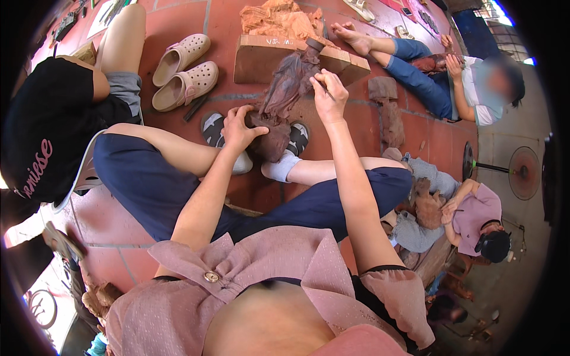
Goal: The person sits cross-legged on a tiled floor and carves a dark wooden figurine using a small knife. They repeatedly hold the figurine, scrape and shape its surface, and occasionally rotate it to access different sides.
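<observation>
A dark brown wooden carving of a draped figure (290, 83) leans away from me, its thick base (272, 142) down between my feet. My left hand (238, 129) is wrapped round the base from the left, thumb and fingers spread over it. Beside the figure's upper right side, my right hand (330, 98) pinches a thin dark tool (324, 90). The tool's slim end points up and left toward the carving; its exact kind is too small to make out. The top of the carving rests at or near the edge of a wooden block (255, 62).
Rough orange wood (282, 21) sits on the block. Beige clogs (185, 86) and a short dark bar (195, 108) lie left on the red tiles. Another dark carving (390, 118) lies right. People sit close on the left (56, 113) and farther right (481, 213), near a fan (525, 172).
</observation>
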Tool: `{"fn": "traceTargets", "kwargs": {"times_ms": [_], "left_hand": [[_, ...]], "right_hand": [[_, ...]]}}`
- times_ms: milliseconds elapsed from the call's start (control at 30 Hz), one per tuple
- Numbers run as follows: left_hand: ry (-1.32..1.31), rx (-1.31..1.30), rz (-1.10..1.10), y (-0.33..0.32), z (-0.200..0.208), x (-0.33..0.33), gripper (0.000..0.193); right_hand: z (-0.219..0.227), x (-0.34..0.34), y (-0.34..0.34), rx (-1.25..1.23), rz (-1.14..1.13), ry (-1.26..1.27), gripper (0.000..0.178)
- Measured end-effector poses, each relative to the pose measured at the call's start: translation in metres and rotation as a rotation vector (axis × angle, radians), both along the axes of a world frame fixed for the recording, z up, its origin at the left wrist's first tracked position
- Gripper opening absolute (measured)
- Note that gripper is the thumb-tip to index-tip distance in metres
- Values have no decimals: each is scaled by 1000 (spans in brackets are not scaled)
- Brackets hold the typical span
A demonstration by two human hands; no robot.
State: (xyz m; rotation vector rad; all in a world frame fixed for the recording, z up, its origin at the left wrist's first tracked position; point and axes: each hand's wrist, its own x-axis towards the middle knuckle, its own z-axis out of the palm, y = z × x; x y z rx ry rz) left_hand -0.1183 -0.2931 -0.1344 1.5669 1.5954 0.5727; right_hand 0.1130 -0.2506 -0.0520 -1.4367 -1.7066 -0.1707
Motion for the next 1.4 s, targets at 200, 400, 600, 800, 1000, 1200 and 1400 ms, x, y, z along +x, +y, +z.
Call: {"fn": "traceTargets", "kwargs": {"times_ms": [200, 400, 600, 800, 1000, 1200, 1400], "left_hand": [[6, -16, -1, -1, 2, 0, 71], [11, -28, 6, -1, 5, 0, 71], [17, -26, 4, 0, 5, 1, 71], [37, -11, 5, -1, 10, 0, 70], [21, -47, 17, -4, 22, -1, 69], [30, -15, 12, -1, 11, -1, 69], [3, 10, 8, -1, 1, 0, 70]], "right_hand": [[0, -5, -2, -71, -65, 88, 18], [0, -8, -3, -34, -43, 78, 16], [-4, -9, -9, 19, -16, -66, 16], [-6, -7, -3, -26, -57, 118, 15], [-4, -8, -4, -6, -36, 119, 16], [-7, -6, -7, 49, -15, -10, 15], [-3, -4, -2, 8, -32, 136, 15]]}}
